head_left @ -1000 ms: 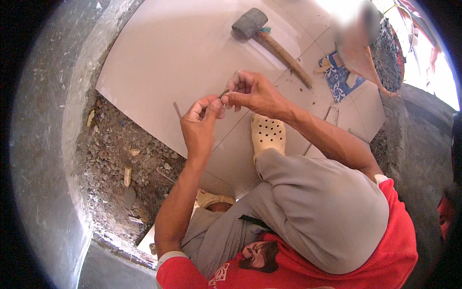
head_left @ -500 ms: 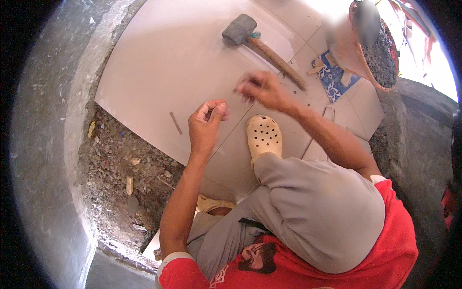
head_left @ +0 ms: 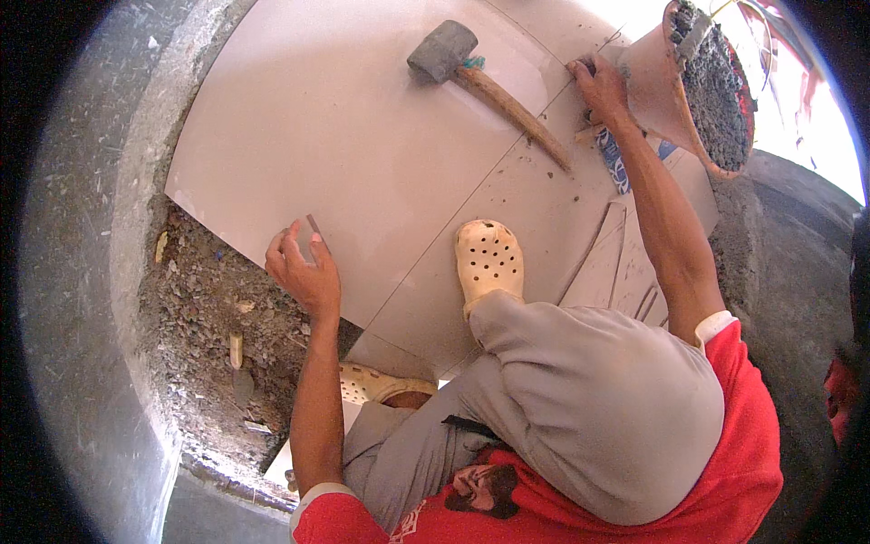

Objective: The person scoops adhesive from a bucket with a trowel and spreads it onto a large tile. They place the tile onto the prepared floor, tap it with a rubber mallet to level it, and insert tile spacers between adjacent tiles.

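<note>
My left hand is at the near edge of a large pale floor tile, thumb and fingers apart. A thin brown strip lies on the tile right by its thumb; whether they touch I cannot tell. My right hand is stretched far out to the right, down at a tile joint beside the bucket. Its fingers are bent together, and anything in them is too small to make out. Between the two hands lies a rubber mallet with a dark grey head and a wooden handle.
An orange-brown bucket of wet grey mortar tips toward me at the far right, over a blue patterned packet. Rubble ground with a small trowel borders the tile at left. My cream clog stands on the tiles.
My hands have moved apart. The left has come down and left to the brown strip; the right has reached forward and right to the bucket's side. The mallet stays on the tile.
</note>
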The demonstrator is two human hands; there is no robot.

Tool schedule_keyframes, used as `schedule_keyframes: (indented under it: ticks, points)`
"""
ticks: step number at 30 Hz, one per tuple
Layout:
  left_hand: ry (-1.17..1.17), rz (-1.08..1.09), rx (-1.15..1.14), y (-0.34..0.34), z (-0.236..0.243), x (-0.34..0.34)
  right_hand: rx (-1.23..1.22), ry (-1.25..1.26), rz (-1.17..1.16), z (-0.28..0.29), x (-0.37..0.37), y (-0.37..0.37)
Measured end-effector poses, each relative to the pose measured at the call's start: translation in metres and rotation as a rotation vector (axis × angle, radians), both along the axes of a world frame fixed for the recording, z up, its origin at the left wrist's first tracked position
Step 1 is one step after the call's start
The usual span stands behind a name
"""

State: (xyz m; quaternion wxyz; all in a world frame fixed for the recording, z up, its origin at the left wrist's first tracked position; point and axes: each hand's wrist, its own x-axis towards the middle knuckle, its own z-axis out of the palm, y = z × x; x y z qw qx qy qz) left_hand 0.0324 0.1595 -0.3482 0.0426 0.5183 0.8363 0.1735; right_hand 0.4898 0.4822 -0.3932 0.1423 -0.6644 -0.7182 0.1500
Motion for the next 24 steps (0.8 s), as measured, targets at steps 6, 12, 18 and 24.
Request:
schedule_keyframes:
  ticks: [6,12,18,24]
  points:
    - [-0.057,0.05,-0.05,-0.004,-0.005,-0.007,-0.031,0.005,-0.009,0.005,0.0,0.0]
    - [-0.048,0.08,-0.068,-0.008,-0.013,-0.005,0.118,-0.003,0.081,-0.009,0.002,-0.003]
    - [-0.097,0.128,-0.092,-0.005,-0.015,-0.003,0.17,-0.069,0.096,-0.01,-0.006,-0.009]
    - [-0.133,0.04,-0.053,0.002,-0.018,0.001,0.083,0.055,0.045,-0.001,-0.008,-0.014]
